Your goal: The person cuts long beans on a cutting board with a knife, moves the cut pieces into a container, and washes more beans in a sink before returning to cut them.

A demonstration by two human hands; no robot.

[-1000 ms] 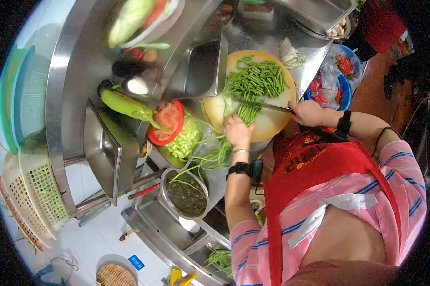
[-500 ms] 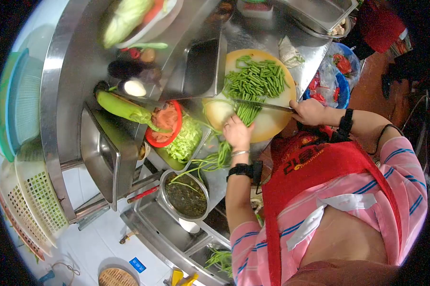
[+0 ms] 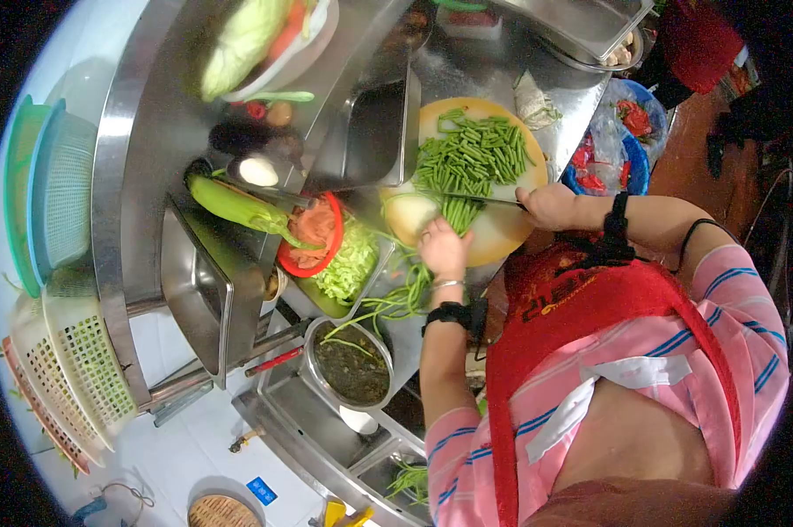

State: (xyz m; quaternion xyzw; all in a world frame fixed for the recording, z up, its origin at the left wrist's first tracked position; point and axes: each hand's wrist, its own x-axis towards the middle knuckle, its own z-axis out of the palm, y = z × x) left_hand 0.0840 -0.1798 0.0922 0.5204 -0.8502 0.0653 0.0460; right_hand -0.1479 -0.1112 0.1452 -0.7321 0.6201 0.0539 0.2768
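While R hand (image 3: 550, 207) grips knife (image 3: 491, 201), L hand (image 3: 444, 253), nearer, has fingers on long-bean bundle (image 3: 460, 212); bundle extends just beyond them, long axis approx. crosswise to blade, on cutting board (image 3: 509, 230) nr counter's (image 3: 575, 104) near edge.

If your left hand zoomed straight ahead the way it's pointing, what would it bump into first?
The left hand would probably meet the knife first, near the far end of its blade. How high the blade sits is hard to tell.
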